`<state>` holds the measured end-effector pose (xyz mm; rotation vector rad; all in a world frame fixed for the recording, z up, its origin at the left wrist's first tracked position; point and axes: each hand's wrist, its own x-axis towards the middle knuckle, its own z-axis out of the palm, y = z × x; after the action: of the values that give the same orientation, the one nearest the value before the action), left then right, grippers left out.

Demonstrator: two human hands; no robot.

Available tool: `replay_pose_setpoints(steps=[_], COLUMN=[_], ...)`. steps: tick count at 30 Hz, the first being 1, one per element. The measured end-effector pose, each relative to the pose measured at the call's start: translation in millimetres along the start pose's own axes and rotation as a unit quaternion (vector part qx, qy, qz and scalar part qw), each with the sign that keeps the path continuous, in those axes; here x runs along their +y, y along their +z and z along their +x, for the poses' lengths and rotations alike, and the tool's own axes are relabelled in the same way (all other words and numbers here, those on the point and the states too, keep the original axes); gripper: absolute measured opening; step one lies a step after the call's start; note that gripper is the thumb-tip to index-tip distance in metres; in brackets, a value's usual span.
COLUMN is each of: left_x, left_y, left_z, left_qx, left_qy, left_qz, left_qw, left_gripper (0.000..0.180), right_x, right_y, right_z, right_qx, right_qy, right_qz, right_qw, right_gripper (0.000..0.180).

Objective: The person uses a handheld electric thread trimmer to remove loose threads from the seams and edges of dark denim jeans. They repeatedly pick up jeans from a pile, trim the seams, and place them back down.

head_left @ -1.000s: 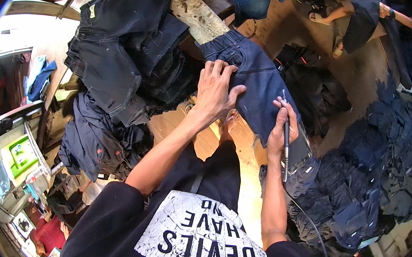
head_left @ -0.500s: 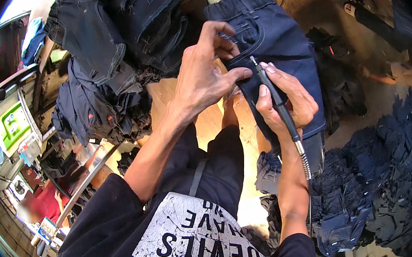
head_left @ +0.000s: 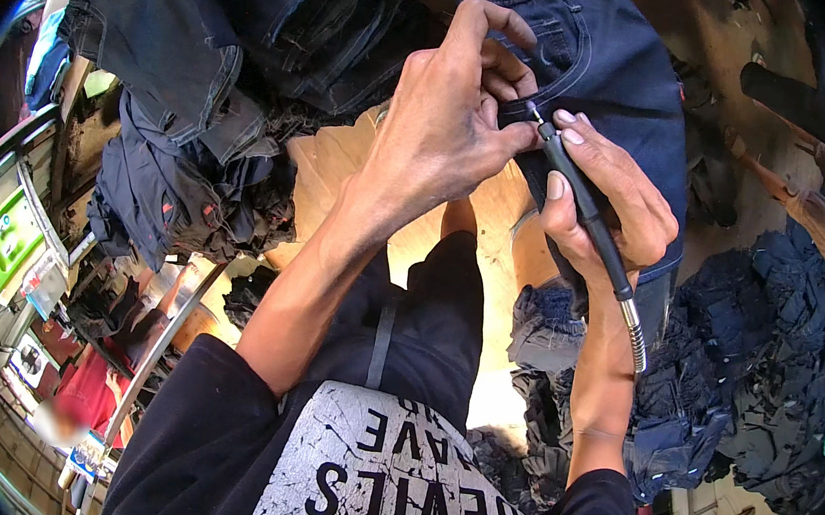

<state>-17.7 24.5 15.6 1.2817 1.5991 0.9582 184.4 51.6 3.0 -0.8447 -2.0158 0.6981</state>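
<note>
Dark blue denim shorts (head_left: 642, 81) with an elastic waistband and pale stitching hang before me at the upper middle. My left hand (head_left: 441, 125) is closed on the denim beside the curved pocket seam, thumb and bent fingers on either side of its edge. Between the thumb and fingers of my right hand (head_left: 634, 205) is a slim black pen-type rotary grinder (head_left: 585, 197), with a spring-sleeved cable end trailing toward my wrist. Its small metal tip points at the pocket seam, close to my left fingertips. Whether the tip touches the cloth I cannot tell.
Dark garments (head_left: 170, 31) with loose threads are heaped at the upper left, more clothing (head_left: 173, 192) below them. Piles of dark denim (head_left: 701, 378) lie at the right. Another person's arm (head_left: 768, 179) shows at the far right, and a person in red (head_left: 91, 395) at lower left.
Both hands and the grinder have shifted slightly right in the picture, along with the shorts. My left fingers now sit closer together on the denim, nearer the tool tip.
</note>
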Motion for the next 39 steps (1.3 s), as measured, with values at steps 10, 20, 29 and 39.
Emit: replay_pose_setpoints(steps=[10,20,29,39], left_x=[-6,-15,-18,-18], left_y=[4,12,15,18], left_z=[-4,-7,-10,-11], left_qx=[0.015,0.023,0.032,0.032], left_qy=[0.022,0.014,0.017,0.009], left_qz=[-0.010,-0.076,-0.081,-0.088], left_qw=[1.000,0.997,0.996,0.996], left_gripper=[0.073,0.084,0.086,0.087], right_x=[-5,-3,-4,-7], right_y=[-3,-2,-2,-4], right_z=[-2,-4,-4,-2], right_qx=[-0.012,0.012,0.020,0.034], right_qy=[0.029,0.047,0.052,0.071], right_qz=[-0.020,-0.017,-0.031,-0.037], right_qw=[0.999,0.999,0.998,0.996], right_gripper=[0.029,0.030,0.030,0.030])
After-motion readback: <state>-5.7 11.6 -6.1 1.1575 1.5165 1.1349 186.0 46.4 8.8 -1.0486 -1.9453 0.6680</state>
